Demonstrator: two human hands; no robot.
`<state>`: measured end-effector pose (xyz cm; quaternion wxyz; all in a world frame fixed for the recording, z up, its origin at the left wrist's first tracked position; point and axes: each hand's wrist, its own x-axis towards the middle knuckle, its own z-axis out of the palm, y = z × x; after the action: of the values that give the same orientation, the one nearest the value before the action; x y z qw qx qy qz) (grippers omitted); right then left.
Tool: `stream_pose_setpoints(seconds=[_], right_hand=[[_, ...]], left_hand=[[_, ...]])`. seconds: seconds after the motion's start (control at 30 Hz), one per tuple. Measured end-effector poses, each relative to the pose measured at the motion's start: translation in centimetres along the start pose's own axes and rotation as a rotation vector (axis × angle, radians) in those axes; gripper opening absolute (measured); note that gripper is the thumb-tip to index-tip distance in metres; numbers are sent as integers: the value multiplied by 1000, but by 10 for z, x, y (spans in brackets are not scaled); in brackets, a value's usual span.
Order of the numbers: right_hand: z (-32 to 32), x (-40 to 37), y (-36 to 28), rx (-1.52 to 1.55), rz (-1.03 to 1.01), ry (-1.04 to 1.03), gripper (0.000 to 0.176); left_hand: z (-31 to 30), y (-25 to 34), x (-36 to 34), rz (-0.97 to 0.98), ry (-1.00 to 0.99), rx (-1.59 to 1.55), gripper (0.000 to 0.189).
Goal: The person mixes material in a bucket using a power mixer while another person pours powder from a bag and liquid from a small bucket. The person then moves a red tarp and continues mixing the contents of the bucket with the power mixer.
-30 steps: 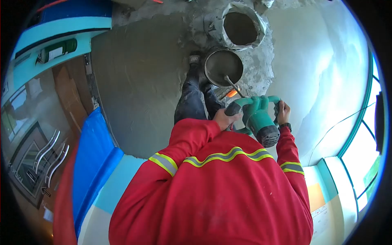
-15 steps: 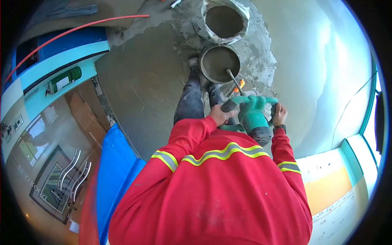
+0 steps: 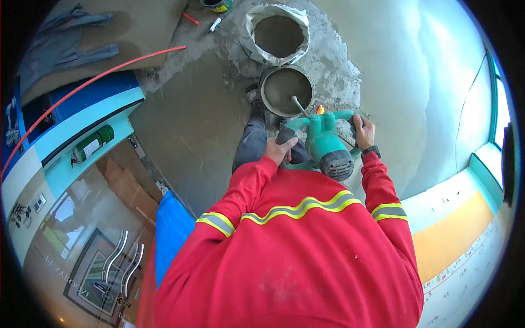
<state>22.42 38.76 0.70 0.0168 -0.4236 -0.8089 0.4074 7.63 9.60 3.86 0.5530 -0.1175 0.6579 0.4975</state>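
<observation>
A green power mixer (image 3: 324,143) with a dark motor end is held in front of my body. My left hand (image 3: 280,151) is wrapped round its left grip. On the right grip, my right hand (image 3: 364,133) is closed, with a dark watch at the wrist. From the mixer a metal shaft (image 3: 298,105) slants into a bucket (image 3: 264,101) of grey wet mix (image 3: 284,87); the shaft's lower end is hidden in the mix. The bucket stands just beyond my feet.
A white sack (image 3: 251,30) with grey material stands behind the bucket. An orange object (image 3: 320,110) lies near the mixer. A red hose (image 3: 104,79) arcs at the left. Smooth grey floor (image 3: 377,60) extends right, and a blue sheet (image 3: 172,224) is at lower left.
The view has shifted, bringing more of the floor beyond the sack into sight. The mixer has swung left relative to my body, both hands still on its grips, the shaft still in the bucket.
</observation>
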Motion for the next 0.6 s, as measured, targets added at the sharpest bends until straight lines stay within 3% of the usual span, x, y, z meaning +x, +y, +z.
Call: stream_pose_setpoints(seconds=[0.33,0.6], right_hand=[[-7,53,-62,12,69,-157,59],[-13,87,-114,32,184,-307,56]], left_hand=[[-13,46,-24,-38,-18,-176,30],[-27,61,-39,81,-34,-247,28]])
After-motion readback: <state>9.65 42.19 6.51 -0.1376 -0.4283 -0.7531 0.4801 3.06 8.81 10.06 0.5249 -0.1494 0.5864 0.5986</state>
